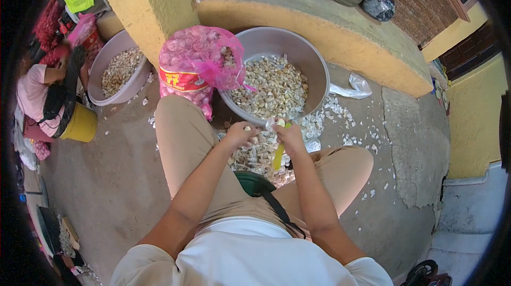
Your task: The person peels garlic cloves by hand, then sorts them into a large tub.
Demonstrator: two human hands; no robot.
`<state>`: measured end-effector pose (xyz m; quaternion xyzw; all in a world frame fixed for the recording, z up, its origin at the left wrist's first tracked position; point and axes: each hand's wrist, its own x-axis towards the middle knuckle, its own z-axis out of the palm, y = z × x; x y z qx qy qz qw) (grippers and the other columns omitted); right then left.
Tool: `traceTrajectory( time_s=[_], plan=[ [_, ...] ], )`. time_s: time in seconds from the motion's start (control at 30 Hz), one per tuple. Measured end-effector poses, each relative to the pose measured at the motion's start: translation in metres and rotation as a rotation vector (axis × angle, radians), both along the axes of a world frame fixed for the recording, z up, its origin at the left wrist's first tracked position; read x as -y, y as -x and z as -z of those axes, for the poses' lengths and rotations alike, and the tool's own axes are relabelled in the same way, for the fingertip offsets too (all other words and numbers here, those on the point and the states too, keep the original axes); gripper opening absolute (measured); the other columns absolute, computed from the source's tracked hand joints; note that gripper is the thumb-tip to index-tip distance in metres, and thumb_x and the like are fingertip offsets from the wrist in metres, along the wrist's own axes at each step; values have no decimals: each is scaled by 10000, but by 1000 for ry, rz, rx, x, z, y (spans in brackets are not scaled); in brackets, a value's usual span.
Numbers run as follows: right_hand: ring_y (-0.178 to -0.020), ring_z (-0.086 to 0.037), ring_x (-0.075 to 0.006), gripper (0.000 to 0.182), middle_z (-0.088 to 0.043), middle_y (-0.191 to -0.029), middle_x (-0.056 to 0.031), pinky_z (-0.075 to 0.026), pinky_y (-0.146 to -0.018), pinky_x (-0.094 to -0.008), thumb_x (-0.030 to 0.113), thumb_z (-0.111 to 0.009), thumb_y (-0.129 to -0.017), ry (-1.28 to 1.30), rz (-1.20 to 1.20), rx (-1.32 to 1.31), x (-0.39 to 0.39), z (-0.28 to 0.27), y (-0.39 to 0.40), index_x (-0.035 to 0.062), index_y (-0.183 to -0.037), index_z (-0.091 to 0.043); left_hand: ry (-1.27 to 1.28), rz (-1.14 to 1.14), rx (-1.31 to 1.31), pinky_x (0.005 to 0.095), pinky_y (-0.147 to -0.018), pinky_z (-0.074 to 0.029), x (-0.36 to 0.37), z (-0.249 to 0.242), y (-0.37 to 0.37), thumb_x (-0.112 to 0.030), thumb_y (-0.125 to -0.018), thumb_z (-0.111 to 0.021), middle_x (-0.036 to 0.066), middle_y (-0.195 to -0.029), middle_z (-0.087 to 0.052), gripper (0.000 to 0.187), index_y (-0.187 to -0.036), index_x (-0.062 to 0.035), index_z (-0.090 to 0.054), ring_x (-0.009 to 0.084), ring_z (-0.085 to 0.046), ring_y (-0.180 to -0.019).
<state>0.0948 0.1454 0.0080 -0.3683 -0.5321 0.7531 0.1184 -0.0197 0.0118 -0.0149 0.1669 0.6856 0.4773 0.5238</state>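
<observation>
My left hand (240,133) is closed around a small pale garlic clove in front of my knees. Close beside it, my right hand (290,135) grips a knife with a yellow handle (279,154) that points down toward me; its blade end is at the clove between the hands. Just beyond both hands stands a large grey basin (314,62) holding many peeled garlic cloves (274,89). A pile of papery garlic skins (255,157) lies on the ground under my hands.
A pink mesh sack of garlic (194,65) leans on the basin's left rim. A second basin of garlic (120,70) sits further left beside another person (40,97) and a yellow bucket (81,124). A low yellow wall ledge (330,25) runs behind.
</observation>
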Motion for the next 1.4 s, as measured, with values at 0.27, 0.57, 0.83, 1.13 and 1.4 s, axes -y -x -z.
traceTrajectory(
  time_s=[0.27,0.57,0.83,1.13,1.4],
  plan=[
    [-378,-367,-79,245,-446,-566,-5,-323,-346,-220,21,-659,-647,-165,-191,246,-7,9,-5,-6,-842,-513,-33,-23,-247,352,-693,-455,-12,-2,-2,-296,-765,-546,144,-846,-596,407,-1030,13,-526,208,-571,-783],
    [-421,-355,-57,208,-456,-589,13,-309,-388,-207,79,-586,-756,220,-78,-54,7,5,-3,7,-945,-534,-157,11,-132,262,-588,-459,-17,-4,-17,-303,-800,-544,58,-835,-566,363,-1020,-18,-501,131,-551,-723],
    [-436,-319,-29,237,-434,-619,54,-299,-421,-184,102,-571,-784,366,-103,-160,10,-1,-4,50,-1009,-518,-302,-84,108,250,-497,-477,-11,5,-11,-195,-780,-582,54,-728,-564,226,-911,-15,-547,109,-554,-610],
    [-437,-329,-41,153,-419,-602,52,-303,-429,-187,169,-617,-760,447,12,-237,10,17,-1,99,-776,-482,-244,-244,246,266,-516,-496,-12,13,-7,-150,-801,-544,46,-757,-540,174,-907,-12,-529,116,-519,-613],
    [-414,-327,-49,139,-485,-642,14,-326,-400,-218,136,-591,-766,364,-34,-7,12,16,2,55,-851,-517,-187,-143,-124,273,-474,-495,-15,6,-11,-122,-797,-522,53,-695,-539,152,-886,1,-531,121,-539,-589]
  ],
)
